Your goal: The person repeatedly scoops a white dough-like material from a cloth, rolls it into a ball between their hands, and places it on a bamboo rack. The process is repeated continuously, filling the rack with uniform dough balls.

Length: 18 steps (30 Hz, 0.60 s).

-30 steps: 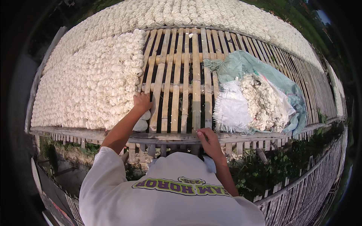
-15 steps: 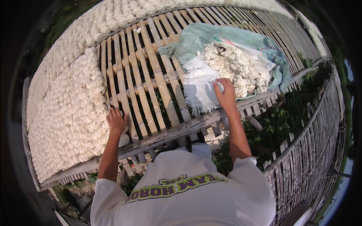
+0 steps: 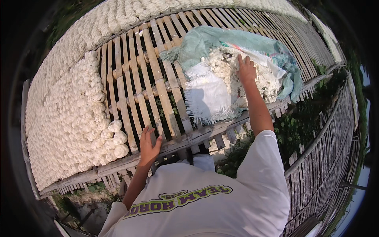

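A bamboo slat rack (image 3: 162,91) stretches in front of me. Rows of white round lumps (image 3: 71,114) cover its left and far parts. My left hand (image 3: 148,144) rests flat on the rack's near rail, fingers apart, close to the nearest lumps (image 3: 118,138). My right hand (image 3: 246,70) reaches out onto a heap of white lumps (image 3: 225,67) lying on a white woven sack (image 3: 207,96) and a pale green sheet (image 3: 201,39). Whether that hand grips any lump is hidden.
Bare slats show between the lumps and the sack. A second bamboo rack (image 3: 323,146) runs along the right, with green plants (image 3: 296,122) in the gap below. More rows of white lumps (image 3: 323,31) lie at the far right.
My right hand has moved further onto the heap on the sack. My left hand stays on the near rail. The view has swung right.
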### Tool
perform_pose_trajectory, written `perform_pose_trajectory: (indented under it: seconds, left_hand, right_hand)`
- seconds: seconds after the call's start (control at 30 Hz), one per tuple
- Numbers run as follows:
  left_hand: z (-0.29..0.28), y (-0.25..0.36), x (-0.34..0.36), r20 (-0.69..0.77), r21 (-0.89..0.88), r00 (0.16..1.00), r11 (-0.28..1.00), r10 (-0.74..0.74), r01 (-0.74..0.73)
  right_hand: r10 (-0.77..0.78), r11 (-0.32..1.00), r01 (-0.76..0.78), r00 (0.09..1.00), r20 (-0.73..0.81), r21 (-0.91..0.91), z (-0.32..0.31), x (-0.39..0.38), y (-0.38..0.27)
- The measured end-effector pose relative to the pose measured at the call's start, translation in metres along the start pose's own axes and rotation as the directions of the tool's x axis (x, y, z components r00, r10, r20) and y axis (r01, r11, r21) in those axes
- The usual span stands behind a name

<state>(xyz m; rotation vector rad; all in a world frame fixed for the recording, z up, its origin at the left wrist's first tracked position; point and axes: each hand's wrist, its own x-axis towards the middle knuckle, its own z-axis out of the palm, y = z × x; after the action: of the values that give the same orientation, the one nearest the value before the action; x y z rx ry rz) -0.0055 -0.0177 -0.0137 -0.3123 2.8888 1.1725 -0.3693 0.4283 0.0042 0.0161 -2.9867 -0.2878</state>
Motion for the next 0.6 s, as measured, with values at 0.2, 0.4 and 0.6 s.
perform_pose_trajectory:
  seconds: [0.2,0.4,0.6]
  left_hand:
    - [0.011,0.006,-0.012,-0.072,0.107,0.995,0.992,0.070,-0.062]
    - [0.013,0.012,-0.009,-0.072,0.109,0.997,0.994,0.034,-0.026]
    - [0.015,0.015,-0.006,-0.084,0.173,0.995,0.984,0.047,-0.032]
  right_hand:
    - [0.064,0.910,-0.024,0.994,-0.084,0.413,-0.004,0.014,0.019]
    - [0.134,0.360,-0.157,0.984,0.115,0.920,-0.030,-0.005,0.022]
    - [-0.296,0.458,-0.013,0.941,0.166,0.889,0.006,-0.109,-0.059]
